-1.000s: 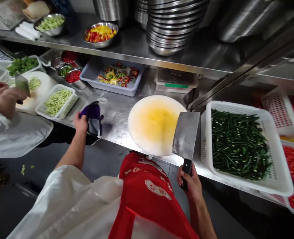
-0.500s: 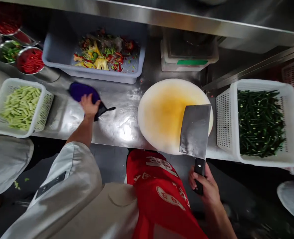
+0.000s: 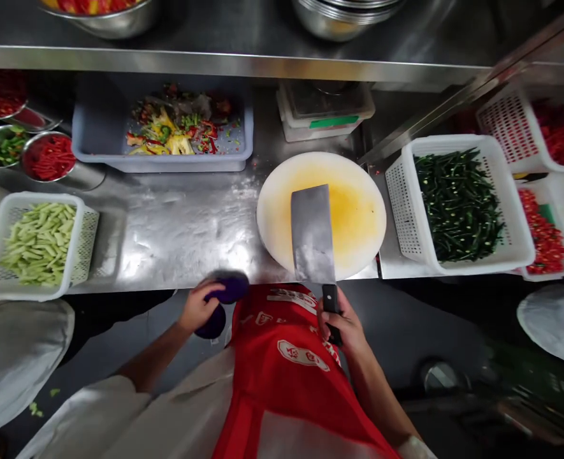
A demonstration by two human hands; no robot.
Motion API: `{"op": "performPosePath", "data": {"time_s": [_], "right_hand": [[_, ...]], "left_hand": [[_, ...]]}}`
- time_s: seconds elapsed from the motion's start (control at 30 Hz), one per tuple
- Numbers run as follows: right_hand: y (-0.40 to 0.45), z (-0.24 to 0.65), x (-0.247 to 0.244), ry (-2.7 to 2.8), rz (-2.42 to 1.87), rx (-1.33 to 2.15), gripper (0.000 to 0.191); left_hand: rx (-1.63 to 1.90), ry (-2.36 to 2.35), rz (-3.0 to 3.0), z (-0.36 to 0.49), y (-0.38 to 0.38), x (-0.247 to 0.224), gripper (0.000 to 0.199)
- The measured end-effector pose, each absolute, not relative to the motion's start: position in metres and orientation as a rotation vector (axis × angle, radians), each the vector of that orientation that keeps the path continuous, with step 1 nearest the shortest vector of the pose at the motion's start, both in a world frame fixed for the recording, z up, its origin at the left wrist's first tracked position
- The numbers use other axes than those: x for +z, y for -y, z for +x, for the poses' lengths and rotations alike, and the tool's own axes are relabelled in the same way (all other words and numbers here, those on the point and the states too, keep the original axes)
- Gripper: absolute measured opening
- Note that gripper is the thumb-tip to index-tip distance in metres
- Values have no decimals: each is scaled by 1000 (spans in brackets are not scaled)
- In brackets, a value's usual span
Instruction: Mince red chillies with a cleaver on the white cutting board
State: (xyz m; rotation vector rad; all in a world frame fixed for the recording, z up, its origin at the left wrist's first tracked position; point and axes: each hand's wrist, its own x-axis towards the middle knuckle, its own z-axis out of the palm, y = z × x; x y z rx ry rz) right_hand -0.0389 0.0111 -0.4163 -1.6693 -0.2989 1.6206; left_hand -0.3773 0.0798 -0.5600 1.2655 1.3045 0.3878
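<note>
My left hand grips a dark purple cloth in front of the counter's near edge, and part of the cloth hangs below the fingers. In my right hand is a cleaver, held by its black handle with the broad blade pointing away from me. The blade is over the left half of a round white cutting board, which has a yellow-orange stain in its middle. Whether blade and board touch, I cannot tell.
Left on the steel counter stands a white basket of pale green pieces. Behind it are metal pots of chopped peppers and a grey-blue tub of scraps. A white basket of dark green strips stands right. A steel shelf overhangs the back.
My left hand has drawn the purple cloth off the counter towards my body. The cleaver in my right hand has moved left across the board. The view has shifted.
</note>
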Motion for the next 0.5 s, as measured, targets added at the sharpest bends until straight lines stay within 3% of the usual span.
{"op": "performPosePath", "data": {"time_s": [0.1,0.17,0.33,0.5], "right_hand": [[-32,-61,-426,314,-1549,1728,55],[-50,-79,-431,359,-1508,1815,62],[-82,-117,-432,450,-1516,1940,78],[-81,-130,-423,326,-1428,2066,67]], "left_hand": [[657,-1244,1279,-350,-114,-517,66],[760,-1178,1378,-313,-131,-497,71],[851,-1421,1523,-247,-168,-504,52],[805,-1587,1541,-265,-227,-523,32]]}}
